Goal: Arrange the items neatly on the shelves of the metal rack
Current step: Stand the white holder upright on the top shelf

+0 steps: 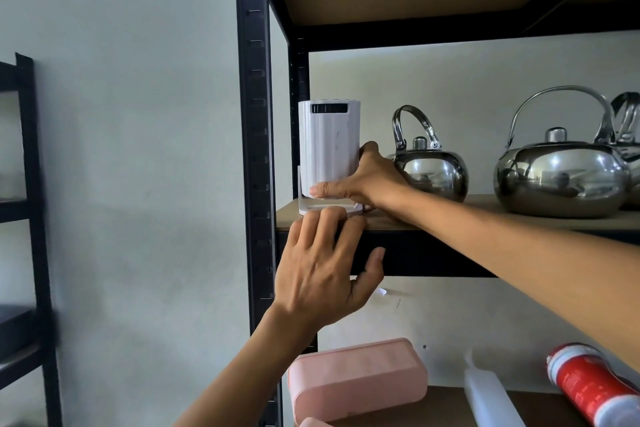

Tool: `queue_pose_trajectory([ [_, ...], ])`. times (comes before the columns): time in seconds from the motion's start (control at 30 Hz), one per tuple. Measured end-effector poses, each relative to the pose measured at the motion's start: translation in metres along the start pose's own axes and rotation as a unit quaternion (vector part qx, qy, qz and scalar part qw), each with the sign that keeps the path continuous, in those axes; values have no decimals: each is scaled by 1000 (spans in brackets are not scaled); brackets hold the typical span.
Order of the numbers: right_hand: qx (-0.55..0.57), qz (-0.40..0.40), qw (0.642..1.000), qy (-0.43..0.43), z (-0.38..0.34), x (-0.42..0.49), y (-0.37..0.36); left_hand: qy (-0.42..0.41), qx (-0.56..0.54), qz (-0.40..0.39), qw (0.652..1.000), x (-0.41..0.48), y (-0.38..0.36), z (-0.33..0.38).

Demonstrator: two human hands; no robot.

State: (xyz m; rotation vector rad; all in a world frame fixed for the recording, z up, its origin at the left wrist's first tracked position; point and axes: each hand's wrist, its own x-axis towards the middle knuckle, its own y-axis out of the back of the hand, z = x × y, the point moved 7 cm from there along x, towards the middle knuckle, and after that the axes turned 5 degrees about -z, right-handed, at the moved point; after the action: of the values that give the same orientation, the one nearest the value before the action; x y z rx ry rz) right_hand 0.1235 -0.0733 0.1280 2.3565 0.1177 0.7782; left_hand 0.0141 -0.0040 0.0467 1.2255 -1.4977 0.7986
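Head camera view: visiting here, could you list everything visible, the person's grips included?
metal rack: one, black, centre.
white device: one, white, upright, left end of middle shelf.
kettles: two whole, steel, middle shelf; a third cut off at right.
box: one, pink, lower shelf, left.
bottle: one, translucent white, lying on lower shelf.
can: one, red and white, lying on lower shelf, right.
second rack: one, black, far left.
left grip: one, bare hand, fingers on the shelf edge by the device's base.
right grip: one, bare hand, holds the device low down.
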Motion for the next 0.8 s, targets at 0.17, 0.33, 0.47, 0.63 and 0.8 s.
queue_pose_trajectory([
  [0.17,-39,17,999,-6,-6,-4,-2,-1,-3,-2,1000,0,0,0],
  [0.33,-42,20,999,-13,-7,-6,-1,1,-9,3,1000,0,1,1],
  [0.47,-34,19,999,-11,-6,-6,-1,2,-12,3,1000,0,2,1],
  [0.63,52,14,999,-8,-10,-2,3,4,-6,-7,1000,0,1,0],
  [0.8,51,92,993,53,-31,5,24,8,-7,-7,1000,0,0,0],
])
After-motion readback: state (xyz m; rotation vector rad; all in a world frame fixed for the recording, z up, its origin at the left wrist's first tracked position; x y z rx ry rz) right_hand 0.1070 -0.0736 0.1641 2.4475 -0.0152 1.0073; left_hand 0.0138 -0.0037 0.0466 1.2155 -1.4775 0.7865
